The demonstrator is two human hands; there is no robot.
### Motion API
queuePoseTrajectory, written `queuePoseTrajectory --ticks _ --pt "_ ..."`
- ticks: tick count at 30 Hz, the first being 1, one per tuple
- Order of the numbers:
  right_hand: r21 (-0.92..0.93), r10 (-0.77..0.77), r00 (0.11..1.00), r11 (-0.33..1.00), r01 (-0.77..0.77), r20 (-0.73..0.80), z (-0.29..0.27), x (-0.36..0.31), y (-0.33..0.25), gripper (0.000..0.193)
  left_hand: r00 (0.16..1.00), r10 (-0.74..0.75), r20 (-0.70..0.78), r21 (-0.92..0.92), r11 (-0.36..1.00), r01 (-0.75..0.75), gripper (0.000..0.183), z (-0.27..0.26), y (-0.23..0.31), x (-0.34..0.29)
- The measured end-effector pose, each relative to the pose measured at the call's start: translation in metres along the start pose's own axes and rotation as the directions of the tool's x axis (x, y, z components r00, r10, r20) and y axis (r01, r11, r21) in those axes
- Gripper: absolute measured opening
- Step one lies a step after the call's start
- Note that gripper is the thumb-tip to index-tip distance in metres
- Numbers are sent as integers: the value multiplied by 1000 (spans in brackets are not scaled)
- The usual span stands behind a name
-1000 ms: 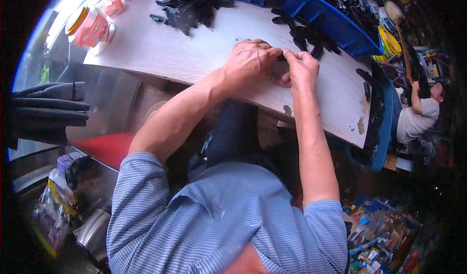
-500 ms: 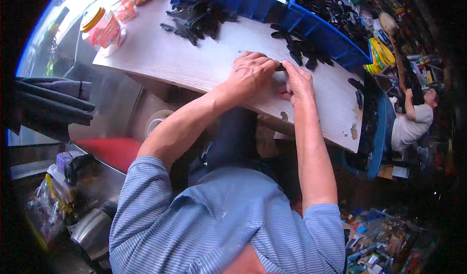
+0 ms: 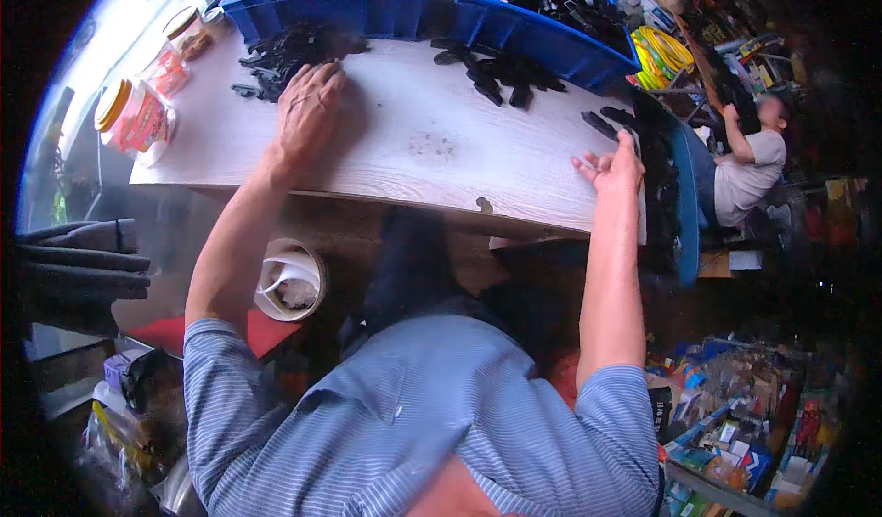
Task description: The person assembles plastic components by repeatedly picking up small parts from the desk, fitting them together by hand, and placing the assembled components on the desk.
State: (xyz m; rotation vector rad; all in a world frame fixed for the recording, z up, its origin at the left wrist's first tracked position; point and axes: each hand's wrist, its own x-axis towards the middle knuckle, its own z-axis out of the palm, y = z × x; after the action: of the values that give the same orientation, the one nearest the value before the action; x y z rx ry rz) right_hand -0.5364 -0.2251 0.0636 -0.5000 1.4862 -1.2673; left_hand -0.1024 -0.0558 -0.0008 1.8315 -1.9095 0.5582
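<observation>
Right at our left hand (image 3: pixel 310 111) and beyond it lies the pile of black parts (image 3: pixel 280 56); the hand curls downward, and we cannot tell whether it grips one. Our right hand (image 3: pixel 613 163) spreads loosely over the tabletop (image 3: pixel 404 118), two black pieces (image 3: pixel 599 126) just beyond it.

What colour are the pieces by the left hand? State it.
Black. The pieces by the left hand show best in the head view.

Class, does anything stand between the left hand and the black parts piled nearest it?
Nothing visible does: the left hand is right at the near edge of the black parts; whether it touches them is unclear.
</observation>
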Motion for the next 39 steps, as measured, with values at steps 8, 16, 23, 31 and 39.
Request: queuePoseTrajectory --ticks 8,16,23,31,39 --pt "-205 -83 979 971 121 184 13 8 20 34 997 -2 71 -190 982 16 33 -5 44 10" --pt "-474 -26 935 857 203 354 73 -12 34 43 995 97 -12 -162 982 -97 38 6 32 25" --pt "-639 -13 877 679 360 480 92 -11 25 65 987 61 146 -278 960 -18 34 -17 115 28" --pt "-657 18 877 670 346 480 95 -8 27 41 972 178 151 -352 929 -116 42 -7 127 24" --pt "-533 75 878 818 217 472 75 -2 29 23 969 220 117 -367 916 -163 46 -9 132 22"
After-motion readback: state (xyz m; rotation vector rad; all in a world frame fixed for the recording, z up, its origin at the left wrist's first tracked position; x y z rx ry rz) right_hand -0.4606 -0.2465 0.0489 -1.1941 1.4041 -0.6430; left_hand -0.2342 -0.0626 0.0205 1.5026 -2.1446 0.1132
